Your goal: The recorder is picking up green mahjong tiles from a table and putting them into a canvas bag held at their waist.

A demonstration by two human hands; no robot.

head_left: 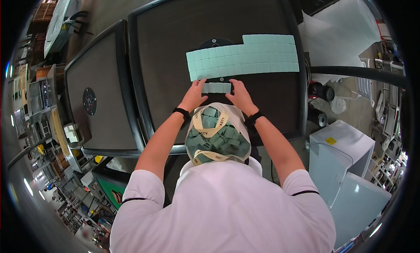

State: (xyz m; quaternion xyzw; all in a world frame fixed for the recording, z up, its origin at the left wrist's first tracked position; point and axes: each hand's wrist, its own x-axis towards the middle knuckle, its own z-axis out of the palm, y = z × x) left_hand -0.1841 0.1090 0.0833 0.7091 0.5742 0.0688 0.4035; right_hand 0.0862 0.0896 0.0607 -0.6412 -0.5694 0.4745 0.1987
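Saw a block of tiles [245,58] toward the right of the counter [175,29], with a short row of tiles [218,88] on its near side, between left hand [195,95] and right hand [239,95]. Found the bag [237,114], loose tiles [221,142] inside, between the forearms [162,141]. Noted a second counter [109,69] left, sheets [345,38] right.

At upper centre, our dark-topped, black-rimmed table [168,38] bears rows of pale turquoise rectangular tiles [245,60], with a shorter row [217,88] below them.
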